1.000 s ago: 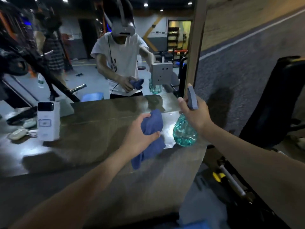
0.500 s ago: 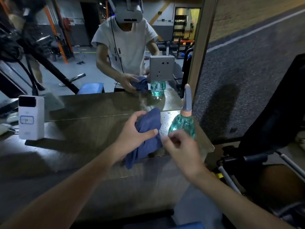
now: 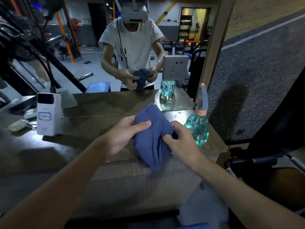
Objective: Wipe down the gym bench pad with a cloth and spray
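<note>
The wooden bench fills the middle of the view, backed by a mirror in which the person's front is reflected. A dark padded shape is cut off by the right edge. Whether it is the gym pad to be wiped cannot be told. A blue strip at the bottom edge is also too cropped to name.

The blue cloth is held bunched above the bench. It is gripped from the left by the left hand, with the thumb laid across its upper part, and a fold on its right side is pinched by the right hand. The spray bottle stands upright on the bench just beside the right hand, touched by neither hand.

The step in hand is judged to be preparation: the cloth is being gathered or refolded, and no wiping is yet done. For the next move, one hand must be freed for the bottle and the pad must be faced.

A white device stands at the left. The small things beside it are too dim to make out.
</note>
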`<state>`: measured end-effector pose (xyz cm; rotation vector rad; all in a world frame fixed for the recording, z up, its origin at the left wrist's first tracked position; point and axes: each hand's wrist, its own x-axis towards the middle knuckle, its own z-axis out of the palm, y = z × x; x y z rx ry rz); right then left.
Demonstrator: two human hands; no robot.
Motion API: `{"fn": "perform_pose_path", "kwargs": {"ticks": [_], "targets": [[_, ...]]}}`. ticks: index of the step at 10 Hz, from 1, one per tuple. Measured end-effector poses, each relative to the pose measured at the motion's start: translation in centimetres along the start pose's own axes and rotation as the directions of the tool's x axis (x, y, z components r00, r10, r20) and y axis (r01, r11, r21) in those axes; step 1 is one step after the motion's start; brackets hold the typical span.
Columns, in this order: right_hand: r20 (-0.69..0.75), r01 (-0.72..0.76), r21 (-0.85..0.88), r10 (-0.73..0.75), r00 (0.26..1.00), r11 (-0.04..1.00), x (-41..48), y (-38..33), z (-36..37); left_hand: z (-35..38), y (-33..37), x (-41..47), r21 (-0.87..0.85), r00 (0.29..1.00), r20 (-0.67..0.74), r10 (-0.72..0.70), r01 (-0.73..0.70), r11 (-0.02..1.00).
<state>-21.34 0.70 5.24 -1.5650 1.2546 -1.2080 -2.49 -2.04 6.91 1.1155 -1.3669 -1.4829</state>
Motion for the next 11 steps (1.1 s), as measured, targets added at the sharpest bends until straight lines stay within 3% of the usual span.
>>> {"fn": "perform_pose_path", "kwargs": {"ticks": [1, 2, 3, 4, 5, 6, 7, 8, 9, 10, 11], "targets": [[-0.007, -0.002, -0.022, 0.002, 1.000, 1.000, 0.4, -1.2, 0.1, -0.3, 0.4, 0.2, -0.013, 0.993, -0.029, 0.112, -0.113, 0.994], [-0.031, -0.006, -0.027, 0.005, 1.000, 1.000, 0.9, -2.3, 0.2, -1.0, 1.9, 1.0, 0.124, 0.978, -0.071, 0.197, -0.188, 0.974], [-0.077, -0.114, -0.054, 0.110, 0.991, 0.992, 1.2, -2.3, 0.8, -1.8, 2.7, 3.0, 0.558, 0.944, -0.150, 0.295, -0.165, 0.813], [0.032, -0.401, -0.052, 0.403, 0.915, 0.915, 0.9, -1.0, 1.9, -2.0, 1.2, 4.1, 0.956, 0.972, -0.155, 0.179, 0.101, 0.277], [0.040, -0.464, -0.107, 0.470, 0.882, 0.879, 1.1, 0.2, 1.8, -1.1, -1.2, 3.7, 0.980, 0.984, -0.019, 0.175, -0.016, 0.197], [-0.005, -0.446, -0.152, 0.451, 0.892, 0.882, 1.4, 1.1, 1.7, -1.2, -3.8, 3.2, 0.983, 0.989, 0.145, 0.010, -0.145, 0.109], [-0.075, -0.305, -0.465, 0.307, 0.949, 0.831, 1.1, 1.4, 1.5, -2.3, -5.4, 3.2, 0.992, 0.992, 0.120, -0.045, -0.118, 0.048], [0.034, 0.006, -0.887, 0.051, 0.998, 0.463, 0.2, 1.4, 1.2, -2.4, -5.7, 3.4, 0.993, 0.993, 0.114, -0.009, -0.113, 0.039], [0.270, 0.236, -0.923, 0.075, 0.960, 0.303, -0.3, 2.4, 1.0, -2.4, -5.6, 3.9, 0.995, 0.996, 0.089, -0.027, -0.087, 0.041], [0.281, 0.208, -0.905, 0.154, 0.947, 0.370, -0.5, 2.7, 0.6, -2.1, -5.1, 4.2, 0.996, 0.993, 0.057, -0.105, -0.050, 0.068], [0.267, 0.194, -0.855, 0.088, 0.960, 0.481, -1.2, 2.0, 0.4, -1.5, -4.4, 3.6, 0.989, 0.999, 0.039, -0.001, -0.038, 0.144]]}}
